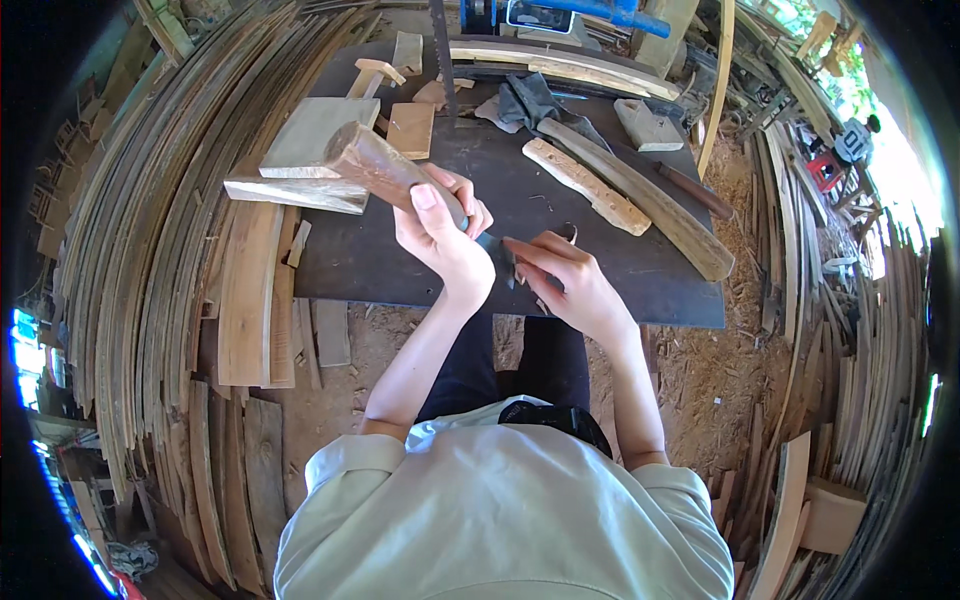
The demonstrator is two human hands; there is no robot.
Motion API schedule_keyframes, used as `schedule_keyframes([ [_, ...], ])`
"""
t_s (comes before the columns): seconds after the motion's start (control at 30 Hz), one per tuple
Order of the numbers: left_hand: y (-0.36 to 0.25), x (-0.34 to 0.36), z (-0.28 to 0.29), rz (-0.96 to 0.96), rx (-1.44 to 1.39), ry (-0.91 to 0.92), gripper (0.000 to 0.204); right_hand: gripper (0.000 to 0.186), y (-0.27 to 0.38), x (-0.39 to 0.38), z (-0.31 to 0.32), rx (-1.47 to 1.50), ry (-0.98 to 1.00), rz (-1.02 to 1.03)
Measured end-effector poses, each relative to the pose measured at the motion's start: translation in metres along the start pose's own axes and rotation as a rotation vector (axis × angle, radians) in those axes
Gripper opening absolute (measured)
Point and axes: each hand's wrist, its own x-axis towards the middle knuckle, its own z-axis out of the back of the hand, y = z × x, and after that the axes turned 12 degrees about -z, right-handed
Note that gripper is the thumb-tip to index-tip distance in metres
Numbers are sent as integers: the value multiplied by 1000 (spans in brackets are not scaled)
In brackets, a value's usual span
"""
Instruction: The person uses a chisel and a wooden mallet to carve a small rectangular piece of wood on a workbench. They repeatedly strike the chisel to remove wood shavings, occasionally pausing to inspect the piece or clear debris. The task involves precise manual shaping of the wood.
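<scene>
My left hand point(445, 235) is closed around a thick, round wooden piece point(375, 168) that slants up to the left over the table. Below that grip a grey-blue, metal-looking part point(490, 243) shows; whether it belongs to the wooden piece I cannot tell. Close by on the right, my right hand point(570, 280) has its thumb and fingers pinched together at a small dark bit, too small to name. Both hands are above the near part of the dark tabletop point(370, 265).
A pale wood block point(320, 135) lies at the table's left, near an upright saw-like blade point(442, 60). To the right are a rough wood strip point(585, 185), a long curved timber point(645, 205) and a dark cloth point(550, 105). Stacked planks point(150, 250) flank the left side.
</scene>
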Motion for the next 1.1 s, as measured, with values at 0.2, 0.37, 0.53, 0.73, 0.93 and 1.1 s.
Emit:
schedule_keyframes([
  [0.2,1,1,3,5,-92,-4,45,19,-5,-4,-6,67,-92,-41],
  [0.37,1,6,-3,18,-22,14,46,15,-9,-5,-10,59,-89,26],
  [0.53,14,-3,-3,69,30,27,38,16,-8,-7,-16,17,-134,83],
  [0.73,2,7,-9,27,12,9,45,14,-24,-9,-14,69,-149,54],
  [0.93,5,2,-16,-37,51,-11,43,13,-27,-12,-17,78,-222,66],
  [1.1,0,6,-20,-47,66,-32,39,15,-31,-15,-21,81,-231,91],
])
